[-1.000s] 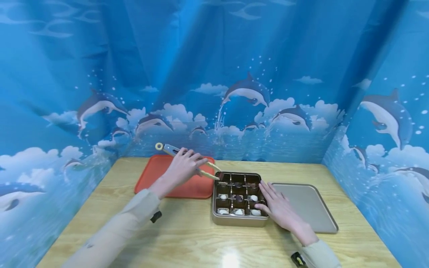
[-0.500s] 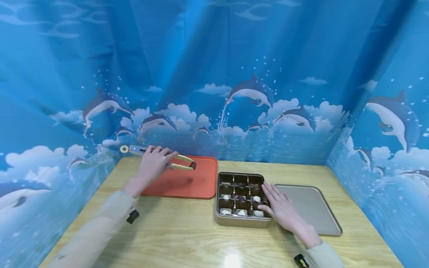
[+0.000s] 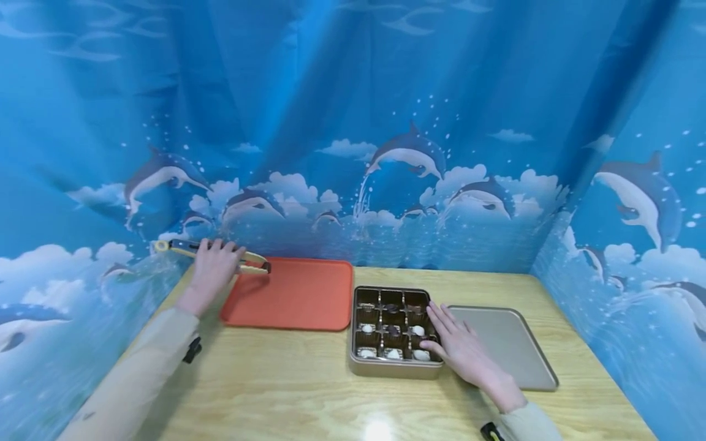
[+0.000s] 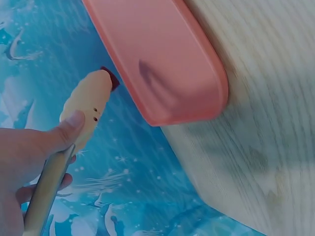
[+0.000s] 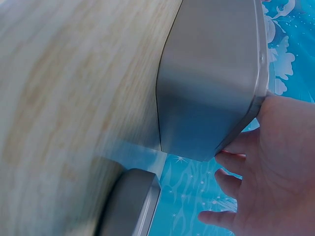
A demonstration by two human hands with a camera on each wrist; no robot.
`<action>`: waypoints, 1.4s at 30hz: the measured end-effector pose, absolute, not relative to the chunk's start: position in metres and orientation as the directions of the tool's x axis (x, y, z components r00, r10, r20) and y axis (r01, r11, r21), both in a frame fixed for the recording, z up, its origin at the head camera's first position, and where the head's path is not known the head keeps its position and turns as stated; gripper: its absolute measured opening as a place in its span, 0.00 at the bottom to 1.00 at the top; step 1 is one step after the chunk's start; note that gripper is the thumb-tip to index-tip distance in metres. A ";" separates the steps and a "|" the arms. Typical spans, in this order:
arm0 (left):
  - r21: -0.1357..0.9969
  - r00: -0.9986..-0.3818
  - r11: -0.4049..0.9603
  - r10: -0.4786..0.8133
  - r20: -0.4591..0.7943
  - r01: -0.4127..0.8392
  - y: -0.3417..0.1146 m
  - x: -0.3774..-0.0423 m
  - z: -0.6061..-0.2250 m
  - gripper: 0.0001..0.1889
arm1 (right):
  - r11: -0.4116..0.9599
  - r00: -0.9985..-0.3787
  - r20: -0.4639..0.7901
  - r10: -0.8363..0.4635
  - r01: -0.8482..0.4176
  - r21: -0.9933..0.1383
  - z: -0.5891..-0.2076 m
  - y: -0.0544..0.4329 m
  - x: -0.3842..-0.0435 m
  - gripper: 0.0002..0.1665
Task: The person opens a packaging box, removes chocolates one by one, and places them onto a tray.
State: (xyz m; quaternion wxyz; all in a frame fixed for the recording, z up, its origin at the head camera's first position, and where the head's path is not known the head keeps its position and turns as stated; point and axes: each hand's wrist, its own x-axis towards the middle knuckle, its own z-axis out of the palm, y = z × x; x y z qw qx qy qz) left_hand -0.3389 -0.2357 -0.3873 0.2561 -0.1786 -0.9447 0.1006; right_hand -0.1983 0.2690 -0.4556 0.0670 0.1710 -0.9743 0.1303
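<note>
My left hand (image 3: 215, 269) grips a pair of tongs (image 4: 88, 101) with cream, scalloped tips above the left end of the red tray (image 3: 303, 294). Pinched between the tips is a small dark brown piece that looks like chocolate (image 4: 114, 81), raised over the tray, which carries its shadow. My right hand (image 3: 466, 349) rests on the right rim of the metal box (image 3: 394, 369), fingers spread and mostly straight, thumb near the front right corner. Dark dividers split the box into compartments holding white chocolates (image 3: 421, 355) and dark chocolates (image 3: 393, 331). The far compartments' contents are hard to make out.
A flat metal lid (image 3: 504, 346) lies right of the box, partly behind my right hand. All stands on a wooden table (image 3: 298, 392). A blue dolphin-print curtain (image 3: 342, 122) hangs round the table's back and sides.
My left hand has carried the tongs and the brown piece leftward, from the box's far left corner to above the tray's left end. My right hand has stayed on the box rim.
</note>
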 end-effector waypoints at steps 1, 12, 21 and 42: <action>-0.279 -0.814 0.919 0.381 0.438 0.280 -0.237 -0.340 -0.388 0.19 | 0.906 -0.931 0.178 -0.318 -0.354 -0.231 -0.456 0.268 -0.198 0.47; -0.313 -0.906 0.932 0.284 0.313 0.184 -0.244 -0.346 -0.398 0.12 | 0.894 -0.926 0.182 -0.332 -0.370 -0.254 -0.455 0.258 -0.196 0.47; -0.266 -0.907 0.945 0.275 0.320 0.193 -0.249 -0.352 -0.409 0.14 | 0.897 -0.929 0.165 -0.332 -0.365 -0.248 -0.455 0.256 -0.196 0.47; -0.296 -0.668 0.882 0.471 0.576 0.367 -0.201 -0.324 -0.400 0.36 | 0.909 -0.941 0.170 -0.294 -0.330 -0.254 -0.456 0.269 -0.198 0.47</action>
